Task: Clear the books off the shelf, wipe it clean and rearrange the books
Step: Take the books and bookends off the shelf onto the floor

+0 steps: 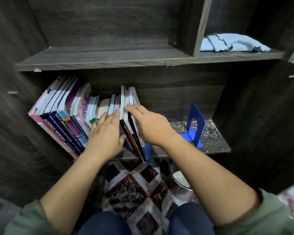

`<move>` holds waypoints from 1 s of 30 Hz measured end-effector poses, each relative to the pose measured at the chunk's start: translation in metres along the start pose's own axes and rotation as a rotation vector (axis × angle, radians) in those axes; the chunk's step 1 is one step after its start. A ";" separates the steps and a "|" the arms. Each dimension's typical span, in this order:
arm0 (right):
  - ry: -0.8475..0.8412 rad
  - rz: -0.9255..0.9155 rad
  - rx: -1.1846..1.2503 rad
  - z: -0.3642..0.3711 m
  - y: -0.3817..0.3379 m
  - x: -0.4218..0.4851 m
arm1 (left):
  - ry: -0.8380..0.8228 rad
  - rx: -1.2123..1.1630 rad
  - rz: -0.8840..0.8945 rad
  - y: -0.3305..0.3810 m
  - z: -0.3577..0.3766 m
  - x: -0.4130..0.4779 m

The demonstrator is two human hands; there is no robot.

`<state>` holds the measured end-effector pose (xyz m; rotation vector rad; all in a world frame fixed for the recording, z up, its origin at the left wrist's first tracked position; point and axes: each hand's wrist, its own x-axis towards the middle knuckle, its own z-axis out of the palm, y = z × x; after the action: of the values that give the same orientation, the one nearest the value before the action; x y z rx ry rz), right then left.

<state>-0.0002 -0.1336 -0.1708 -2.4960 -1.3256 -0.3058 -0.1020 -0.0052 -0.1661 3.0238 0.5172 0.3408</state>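
Near: left hand (105, 133) and right hand (151, 126), fingers straight, press flat on either side of a few thin paperbacks (126, 95); neither curls round anything. The row of books (64, 106) leans left on the lower shelf (214, 141). The paperbacks are judged light, floppy and slick-covered, best clamped as a bundle near the spines. Beyond: blue bookend (194, 126); cloth (232, 44) above.

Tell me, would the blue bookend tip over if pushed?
Probably slides first: the blue bookend stands upright on a flat foot on the shelf. It looks like thin sheet metal, so likely stiff and light. Nothing leans on it; a high push might topple it.
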 end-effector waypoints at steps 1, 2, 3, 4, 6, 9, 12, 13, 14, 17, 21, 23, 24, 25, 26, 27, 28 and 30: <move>0.000 0.000 -0.018 0.000 -0.001 0.001 | 0.005 0.008 -0.011 0.001 0.001 -0.002; 0.000 0.003 -0.031 0.000 -0.001 0.001 | 0.011 0.014 -0.022 0.003 0.002 -0.003; 0.003 0.008 -0.040 0.000 0.000 0.002 | 0.015 0.021 -0.032 0.004 0.002 -0.004; 0.009 0.014 -0.049 0.001 0.000 0.002 | 0.015 0.027 -0.040 0.004 0.002 -0.005; 0.023 0.026 -0.068 0.003 0.002 0.002 | 0.006 0.032 -0.050 0.004 0.001 -0.006; 0.017 0.002 -0.105 0.002 0.003 0.000 | -0.008 0.032 -0.041 0.005 -0.002 -0.006; -0.009 -0.011 -0.144 -0.006 0.003 0.002 | -0.011 0.054 -0.030 0.006 -0.005 -0.007; -0.003 -0.014 -0.151 -0.007 0.002 0.003 | -0.014 0.056 -0.033 0.006 -0.006 -0.007; 0.007 -0.015 -0.156 -0.008 0.001 0.004 | -0.018 0.053 -0.039 0.005 -0.007 -0.007; 0.036 -0.022 -0.216 -0.011 0.002 0.009 | -0.030 0.061 -0.045 0.003 -0.008 -0.009; 0.165 -0.239 -0.424 -0.013 0.012 0.014 | -0.053 0.065 -0.026 0.004 -0.006 -0.009; 0.172 -0.364 -0.357 -0.017 0.019 0.014 | -0.068 0.068 0.010 0.007 0.001 -0.008; 0.145 -0.391 -0.357 -0.021 0.022 0.014 | -0.078 0.057 0.030 0.010 0.006 -0.007; 0.129 -0.405 -0.418 -0.026 0.026 0.015 | -0.089 0.036 0.052 0.014 0.013 -0.006; 0.119 -0.421 -0.504 -0.029 0.032 0.016 | -0.104 0.008 0.076 0.019 0.020 -0.006; 0.105 -0.425 -0.551 -0.031 0.037 0.017 | -0.125 -0.022 0.103 0.026 0.028 -0.005; 0.098 -0.423 -0.563 -0.034 0.041 0.017 | -0.148 -0.051 0.126 0.034 0.035 -0.005; 0.074 -0.424 -0.541 -0.034 0.049 0.015 | -0.185 -0.142 0.126 0.049 0.053 -0.004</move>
<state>0.0470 -0.1603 -0.1417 -2.5336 -1.9443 -0.9525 -0.0780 -0.0538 -0.2141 2.9163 0.2782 0.0959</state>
